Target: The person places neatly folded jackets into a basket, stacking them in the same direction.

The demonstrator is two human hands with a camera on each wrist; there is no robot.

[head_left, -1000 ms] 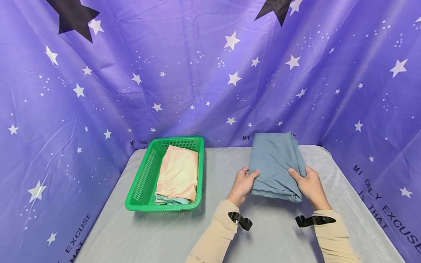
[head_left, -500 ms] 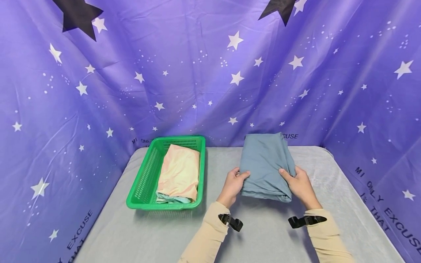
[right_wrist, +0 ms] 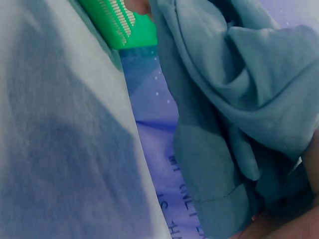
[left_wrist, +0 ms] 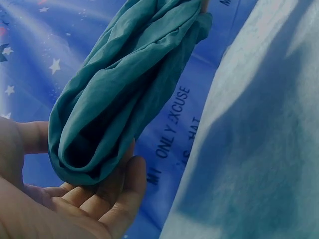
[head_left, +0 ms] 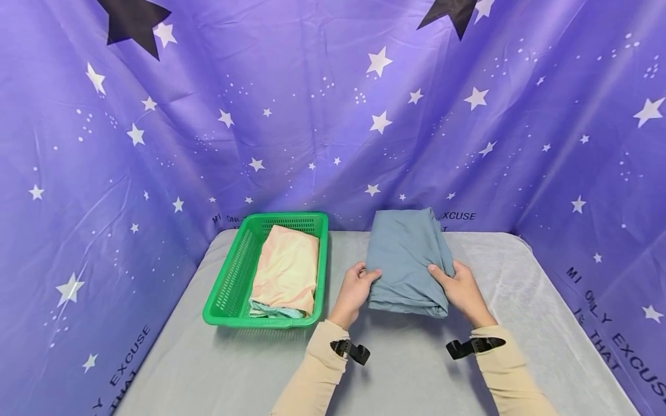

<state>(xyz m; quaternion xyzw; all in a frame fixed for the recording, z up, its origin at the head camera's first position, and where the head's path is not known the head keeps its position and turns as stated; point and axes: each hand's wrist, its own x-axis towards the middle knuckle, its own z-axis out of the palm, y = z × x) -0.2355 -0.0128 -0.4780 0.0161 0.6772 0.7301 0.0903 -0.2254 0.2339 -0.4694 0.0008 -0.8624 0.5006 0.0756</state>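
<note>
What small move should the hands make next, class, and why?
Probably carry the folded blue-grey cloth left toward the green plastic basket: the left hand and right hand grip its two sides, and the basket already holds a folded peach cloth.

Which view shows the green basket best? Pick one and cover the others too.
The head view, because the green basket shows its entire rim there, with the peach cloth inside. The right wrist view catches only a piece at the top, left of the blue-gray cloth; the left wrist view shows none.
</note>
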